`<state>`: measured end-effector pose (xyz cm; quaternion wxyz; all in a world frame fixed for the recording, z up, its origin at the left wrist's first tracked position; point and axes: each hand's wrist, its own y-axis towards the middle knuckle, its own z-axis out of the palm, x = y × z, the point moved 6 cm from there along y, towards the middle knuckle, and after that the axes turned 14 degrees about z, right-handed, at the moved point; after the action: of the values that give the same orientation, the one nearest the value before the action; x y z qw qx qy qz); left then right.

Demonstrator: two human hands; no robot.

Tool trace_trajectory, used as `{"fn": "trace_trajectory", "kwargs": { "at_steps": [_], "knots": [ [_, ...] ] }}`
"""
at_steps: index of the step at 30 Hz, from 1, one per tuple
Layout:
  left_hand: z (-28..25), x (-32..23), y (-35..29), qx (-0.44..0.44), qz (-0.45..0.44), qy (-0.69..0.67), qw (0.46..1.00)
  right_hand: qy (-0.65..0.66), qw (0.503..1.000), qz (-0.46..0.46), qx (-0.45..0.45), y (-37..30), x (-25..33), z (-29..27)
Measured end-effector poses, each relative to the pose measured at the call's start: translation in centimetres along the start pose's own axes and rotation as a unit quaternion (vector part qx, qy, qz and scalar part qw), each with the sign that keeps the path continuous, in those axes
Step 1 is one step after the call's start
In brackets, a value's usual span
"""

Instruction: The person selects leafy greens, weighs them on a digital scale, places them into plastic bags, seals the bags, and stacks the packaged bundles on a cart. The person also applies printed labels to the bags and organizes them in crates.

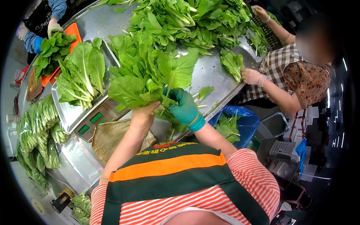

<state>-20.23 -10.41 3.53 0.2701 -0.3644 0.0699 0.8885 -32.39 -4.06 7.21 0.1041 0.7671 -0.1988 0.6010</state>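
- The left hand (144, 114), bare, grasps the bunch of leafy greens (140, 78) around its stem ends.
- The right hand (185, 108), in a teal glove, grips the same bunch beside the left, its fingers closed at the stems and partly hidden by leaves.
- The bunch is held above the near edge of the metal tabletop (215, 73), leaves pointing away from the person.
- Just left, a metal tray (67, 119) on a scale (90, 130) bears more greens (83, 73); a brown woven mat (108, 140) lies near the scale.
- Beyond the bunch spreads a large pile of greens (187, 22).
- At far left lie bagged greens (37, 123).
- At right, a co-worker's gloved hand (253, 77) holds a small bunch (231, 64).
- Below the tabletop's edge, a blue bag (248, 125) contains loose leaves (227, 127).
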Motion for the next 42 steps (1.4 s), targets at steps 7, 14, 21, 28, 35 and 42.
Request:
{"fn": "trace_trajectory", "kwargs": {
  "at_steps": [7,14,21,28,35,42],
  "knots": [
    [0.3,-1.7,-0.1,0.011,0.154,0.229,0.961,0.153,0.977,0.139,0.046,0.3,-1.3,1.3],
    [1.2,-2.6,-0.4,0.122,0.302,0.525,0.787,0.220,0.961,0.158,0.055,-0.2,-2.1,1.3],
    [0.0,-0.3,0.5,-0.053,0.070,-0.021,0.996,0.278,0.952,0.121,0.038,-0.7,-2.2,1.7],
    [-0.8,-0.4,0.6,-0.091,0.110,-0.022,0.990,0.488,0.830,0.269,0.020,-0.8,-4.5,3.0],
    [-0.3,-3.0,0.4,0.137,0.177,0.432,0.874,0.357,0.911,0.133,-0.159,1.5,-5.5,-7.1],
    [0.6,-2.1,1.1,0.008,0.149,0.220,0.964,0.220,0.967,0.125,0.022,0.3,-2.1,-3.4]
  ]
}}
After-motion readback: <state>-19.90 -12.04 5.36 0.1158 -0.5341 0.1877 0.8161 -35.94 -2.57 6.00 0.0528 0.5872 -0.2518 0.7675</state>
